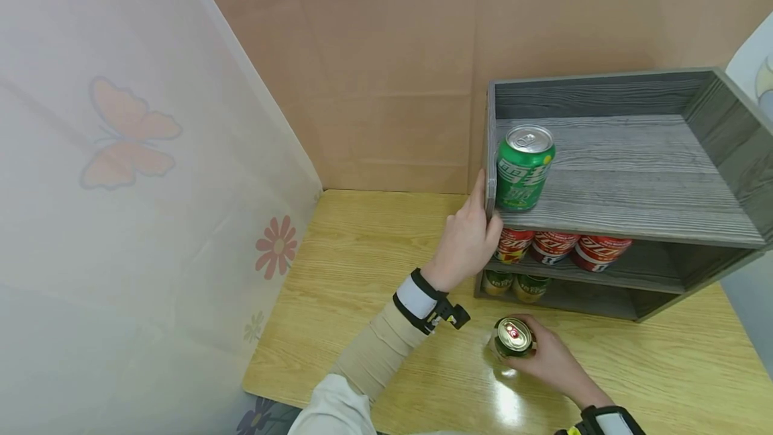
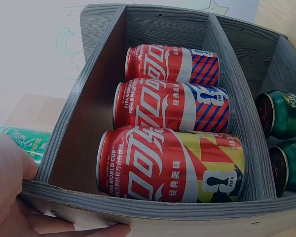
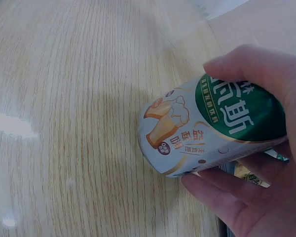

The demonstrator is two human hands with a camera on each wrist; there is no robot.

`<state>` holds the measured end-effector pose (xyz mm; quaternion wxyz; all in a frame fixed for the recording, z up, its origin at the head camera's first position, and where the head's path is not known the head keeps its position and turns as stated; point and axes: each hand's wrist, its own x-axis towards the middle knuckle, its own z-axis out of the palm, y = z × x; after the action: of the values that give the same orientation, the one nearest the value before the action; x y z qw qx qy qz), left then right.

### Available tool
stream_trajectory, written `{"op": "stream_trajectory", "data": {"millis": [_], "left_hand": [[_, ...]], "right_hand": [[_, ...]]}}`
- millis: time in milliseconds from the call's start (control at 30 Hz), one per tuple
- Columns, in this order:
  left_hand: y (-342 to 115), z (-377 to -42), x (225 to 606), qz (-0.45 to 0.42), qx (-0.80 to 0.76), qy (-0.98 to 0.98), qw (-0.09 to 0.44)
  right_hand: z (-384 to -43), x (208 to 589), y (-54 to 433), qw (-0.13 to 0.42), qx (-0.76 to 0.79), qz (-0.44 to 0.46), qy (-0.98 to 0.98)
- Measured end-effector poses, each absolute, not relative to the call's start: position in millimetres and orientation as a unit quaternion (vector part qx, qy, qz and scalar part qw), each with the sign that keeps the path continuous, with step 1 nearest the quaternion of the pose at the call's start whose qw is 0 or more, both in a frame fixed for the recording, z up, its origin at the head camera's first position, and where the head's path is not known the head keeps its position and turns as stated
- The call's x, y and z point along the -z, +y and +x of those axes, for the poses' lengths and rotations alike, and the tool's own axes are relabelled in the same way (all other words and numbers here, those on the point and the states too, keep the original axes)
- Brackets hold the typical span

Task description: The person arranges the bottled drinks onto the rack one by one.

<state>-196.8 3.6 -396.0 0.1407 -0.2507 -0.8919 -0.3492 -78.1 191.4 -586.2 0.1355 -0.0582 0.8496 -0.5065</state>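
My left hand [image 1: 461,240] grips the left side wall of a grey wooden shelf [image 1: 628,173], thumb on one face and fingers on the other. In front of the shelf, my right hand [image 1: 554,358] holds a drink can [image 3: 187,118], green above and pale below with a beer mug printed on it. The can stands upright close over the table, its gold lid [image 1: 513,334] facing up. A green soda can [image 1: 523,173] sits on the top shelf, right by my left hand. Three red cola cans [image 2: 172,108] line the middle tier.
Two green-and-gold cans [image 1: 530,287] stand on the bottom tier at the left, partly hidden under the board above. The wooden table [image 1: 374,247] spreads under everything. A brown panel [image 1: 374,72] rises behind it, and a pale printed curtain [image 1: 199,240] hangs at the left.
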Motion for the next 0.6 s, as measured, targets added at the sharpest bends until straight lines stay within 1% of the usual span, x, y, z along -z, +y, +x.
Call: {"op": "stream_trajectory", "data": {"millis": [100, 600], "left_hand": [[3.2, -196.7, 395.9, -0.251, 0.348, -0.892, 0.140], [3.3, -196.7, 395.9, -0.250, 0.353, -0.891, 0.135]], "right_hand": [[-78.5, 587.5, 191.3, 0.128, 0.502, -0.058, 0.854], [-79.4, 587.6, 193.3, 0.126, 0.497, -0.049, 0.857]]}}
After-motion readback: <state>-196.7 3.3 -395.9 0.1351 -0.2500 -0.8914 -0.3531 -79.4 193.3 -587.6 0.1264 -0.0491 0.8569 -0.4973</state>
